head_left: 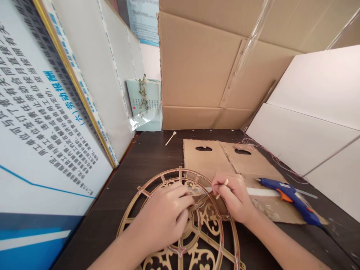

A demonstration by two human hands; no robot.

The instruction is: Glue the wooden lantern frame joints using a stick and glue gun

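A round gold-coloured ornamental frame (188,228) with scrollwork, spokes and rings lies on the dark table, partly beneath my hands. Thin reddish and whitish wires run along its rings. My left hand (168,215) rests over its middle left, fingers curled together near a spoke; whatever lies between the fingertips is hidden. Over the upper right rim, my right hand (232,195) is closed around a thin wooden stick (225,183), whose pale end points up. Below that hand, the frame's right side overlaps a cardboard sheet (204,161).
A blue hot glue gun (292,198) with an orange trigger lies on the cardboard at right. Another stick (170,138) with a white tip is farther back. Loose wires (277,159) trail by white panels (306,123). Tall cardboard (202,71) stands behind, printed boards (50,112) at left.
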